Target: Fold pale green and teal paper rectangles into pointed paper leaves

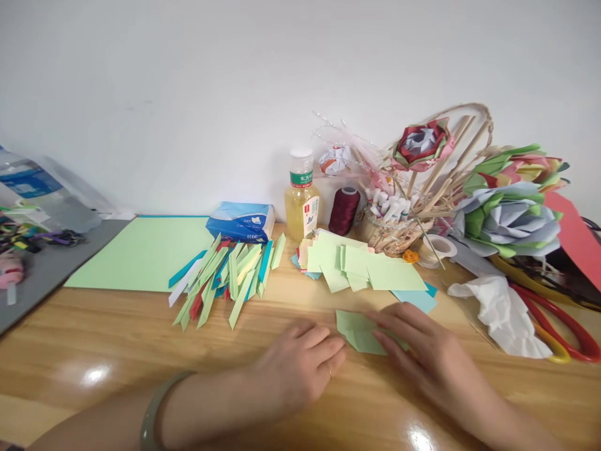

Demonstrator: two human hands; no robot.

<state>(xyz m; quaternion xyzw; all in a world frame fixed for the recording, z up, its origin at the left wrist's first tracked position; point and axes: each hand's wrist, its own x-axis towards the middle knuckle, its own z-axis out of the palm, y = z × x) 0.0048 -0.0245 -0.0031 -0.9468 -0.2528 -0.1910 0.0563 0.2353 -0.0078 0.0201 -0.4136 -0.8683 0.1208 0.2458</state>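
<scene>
A small light green paper square (pixel 357 329), partly folded, lies on the wooden table (pixel 117 351) in front of me. My right hand (pixel 425 351) lies flat over its right side, fingers stretched out and pressing it down. My left hand (pixel 295 366) rests on the table just left of the paper, fingers loosely curled, fingertips at the paper's edge; a green bangle (pixel 154 410) circles that wrist. Behind the paper lies a loose stack of green paper squares (pixel 366 266), and to the left a pile of folded paper strips (pixel 225 275) in green, blue and red.
A large green sheet (pixel 141 250) lies at the back left beside a tissue pack (pixel 241 220). A bottle (pixel 301 197), thread spool (pixel 344 210), wicker basket (pixel 399 228) with sticks, paper flowers (pixel 509 207), crumpled tissue (pixel 502 310) and red scissors (pixel 563 329) crowd the right.
</scene>
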